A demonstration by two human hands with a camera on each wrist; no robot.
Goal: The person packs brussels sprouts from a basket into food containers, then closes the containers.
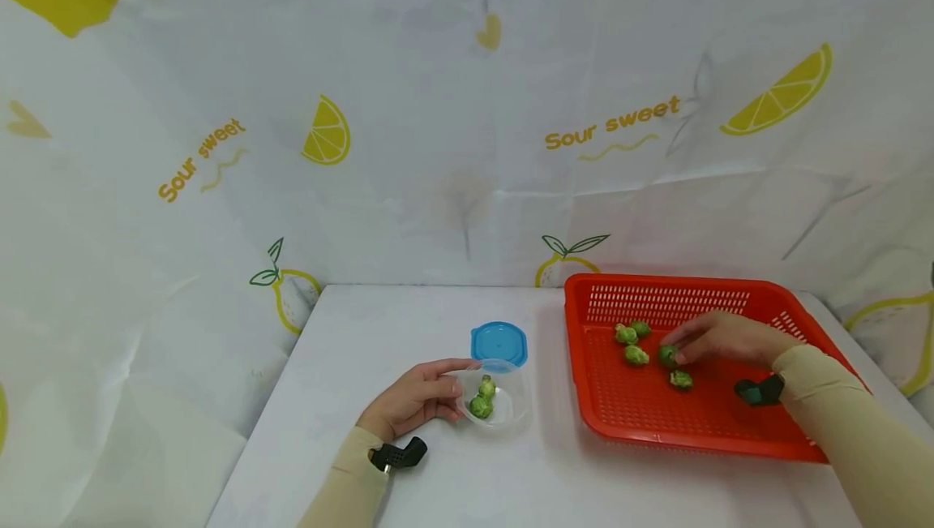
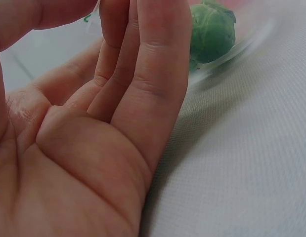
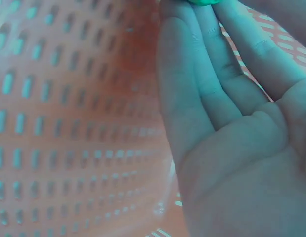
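Note:
My left hand (image 1: 416, 397) grips the left side of a small clear plastic container (image 1: 516, 408), its thumb at the rim. Inside lie two green Brussels sprouts (image 1: 481, 406), one behind the other; the left wrist view shows one sprout (image 2: 212, 33) through the clear wall, just beyond the fingers. Over in the red basket (image 1: 642, 418), my right hand (image 1: 733, 340) pinches a darker green Brussels sprout (image 1: 667, 356) between thumb and fingers. Only a sliver of this sprout (image 3: 204, 2) appears at the top of the right wrist view. Several loose sprouts (image 1: 636, 355) lie on the basket floor close by.
A blue lid (image 1: 499, 343) lies flat on the white table (image 1: 328, 358), just behind the container. The basket's slotted walls rise around my right hand. Behind the table hangs a white cloth (image 1: 423, 212) printed with lemons.

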